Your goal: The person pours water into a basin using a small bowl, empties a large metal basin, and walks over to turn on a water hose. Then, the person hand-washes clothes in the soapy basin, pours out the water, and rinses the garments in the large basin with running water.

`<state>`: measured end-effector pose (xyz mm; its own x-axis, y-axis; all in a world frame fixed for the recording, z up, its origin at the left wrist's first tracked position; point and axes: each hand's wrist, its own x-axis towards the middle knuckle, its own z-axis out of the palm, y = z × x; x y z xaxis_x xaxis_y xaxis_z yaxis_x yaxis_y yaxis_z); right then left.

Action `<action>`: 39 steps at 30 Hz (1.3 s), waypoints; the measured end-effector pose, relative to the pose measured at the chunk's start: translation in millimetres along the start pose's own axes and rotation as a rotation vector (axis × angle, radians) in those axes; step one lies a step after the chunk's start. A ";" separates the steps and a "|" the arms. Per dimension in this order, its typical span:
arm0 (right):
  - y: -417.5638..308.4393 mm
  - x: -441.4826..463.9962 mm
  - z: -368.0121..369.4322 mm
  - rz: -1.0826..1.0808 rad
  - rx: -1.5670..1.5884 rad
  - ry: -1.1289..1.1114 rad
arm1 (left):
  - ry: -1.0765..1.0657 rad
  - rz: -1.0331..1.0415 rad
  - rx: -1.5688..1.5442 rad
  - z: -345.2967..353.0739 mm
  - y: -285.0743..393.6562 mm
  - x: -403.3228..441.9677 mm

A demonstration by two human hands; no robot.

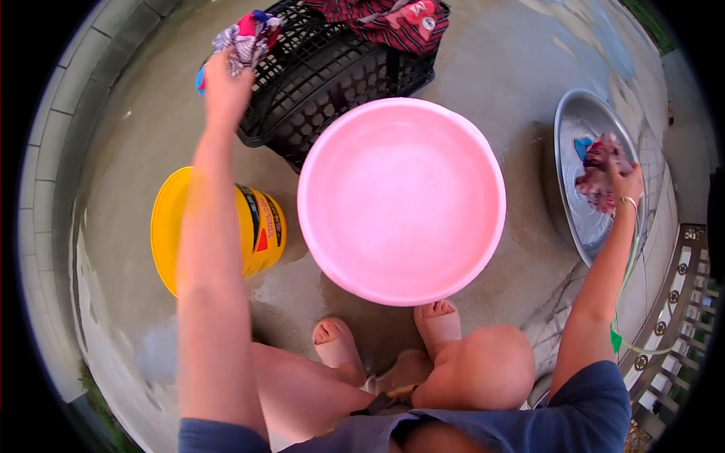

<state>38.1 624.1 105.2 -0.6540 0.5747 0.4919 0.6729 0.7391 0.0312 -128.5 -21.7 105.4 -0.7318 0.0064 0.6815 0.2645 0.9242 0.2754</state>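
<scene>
- At the upper left of the frame, the left hand (230,79), slightly blurred, has its fingers closed around a bunched white-and-purple striped fabric garment (243,47) with pink and blue patches.
- That garment lies just beyond the fingers, toward the top of the frame, beside the left end of a black plastic lattice crate (321,90). Its bunch slants from lower left to upper right.
- At the right of the frame, the right hand (625,181) curls on a wet, crumpled maroon patterned cloth (598,177); its fingertips are partly hidden.
- This cloth lies directly left of that hand, in a round silver metal basin (560,181). Its long axis runs roughly up and down the frame, with no clear pointed end.
- The right hand is the nearer one to this cloth; the left is well apart.
</scene>
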 end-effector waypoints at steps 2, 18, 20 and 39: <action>-18.2 -5.5 -3.7 -0.018 0.106 -0.218 | -0.091 -0.248 -0.032 9.3 -31.9 5.6; -248.9 -149.4 -99.5 -0.140 1.571 -1.543 | -0.027 -0.315 -1.694 -73.2 114.7 -23.2; -265.9 -152.0 -104.3 0.027 1.777 -1.636 | -0.170 -0.220 -2.111 -82.2 131.4 -27.1; -202.6 -237.3 -18.5 -0.235 0.799 -1.018 | -0.816 -1.148 -0.646 11.1 153.0 -217.1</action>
<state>63.4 331.5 -1.7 -0.9290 0.1510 -0.3378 0.3495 0.6581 -0.6669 63.9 122.5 -7.9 -0.7999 -0.1683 -0.5761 -0.5997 0.2630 0.7558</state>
